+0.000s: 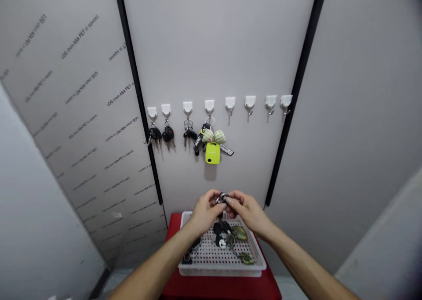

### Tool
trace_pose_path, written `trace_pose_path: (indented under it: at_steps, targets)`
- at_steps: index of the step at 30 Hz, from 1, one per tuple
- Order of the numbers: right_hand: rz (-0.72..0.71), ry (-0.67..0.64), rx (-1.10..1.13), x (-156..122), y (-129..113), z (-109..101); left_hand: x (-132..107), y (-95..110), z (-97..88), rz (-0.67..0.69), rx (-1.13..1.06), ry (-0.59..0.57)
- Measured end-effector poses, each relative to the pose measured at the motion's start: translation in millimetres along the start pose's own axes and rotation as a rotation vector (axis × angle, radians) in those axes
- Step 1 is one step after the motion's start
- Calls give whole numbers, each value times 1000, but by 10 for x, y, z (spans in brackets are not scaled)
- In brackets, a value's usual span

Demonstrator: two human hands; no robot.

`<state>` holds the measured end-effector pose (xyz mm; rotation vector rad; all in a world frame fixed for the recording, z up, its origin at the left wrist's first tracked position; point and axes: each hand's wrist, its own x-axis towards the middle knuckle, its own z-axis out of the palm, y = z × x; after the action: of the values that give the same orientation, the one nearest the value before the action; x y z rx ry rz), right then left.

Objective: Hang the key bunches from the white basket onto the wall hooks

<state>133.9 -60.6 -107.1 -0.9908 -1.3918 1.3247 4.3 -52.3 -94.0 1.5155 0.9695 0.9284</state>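
Observation:
My left hand (203, 213) and my right hand (248, 210) meet above a white perforated basket (227, 267). Between their closed fingertips they both grip a shiny metal key ring (223, 197). Part of the ring is covered by the fingers, and I cannot tell which keys hang from it. Below the hands, black keys (221, 227) and a round white tag (222, 243) lie in the basket. Toward its right side are green leaf-like key charms (246, 258) with a chain. More dark keys (187, 258) sit at the left, partly behind my left forearm.
Several white adhesive hooks (230, 102) run in a row across the grey wall panel. Bunches of keys (168, 134) hang on the left ones, including a bright yellow-green pouch (212, 153) with a bow. The basket rests on a red stand (217, 287). Black strips (298, 80) border the panel.

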Motion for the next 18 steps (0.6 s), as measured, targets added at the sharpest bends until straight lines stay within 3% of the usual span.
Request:
trace_pose_path:
  at_steps: [6, 11, 18]
  targets:
    - [-20, 58, 42, 17, -160, -101, 28, 241, -73, -39, 48, 77]
    - [-18, 75, 119, 38, -291, -67, 50, 428, -79, -21, 21, -8]
    - [-66, 66, 69, 67, -353, -73, 109, 370, -102, 60, 297, 44]
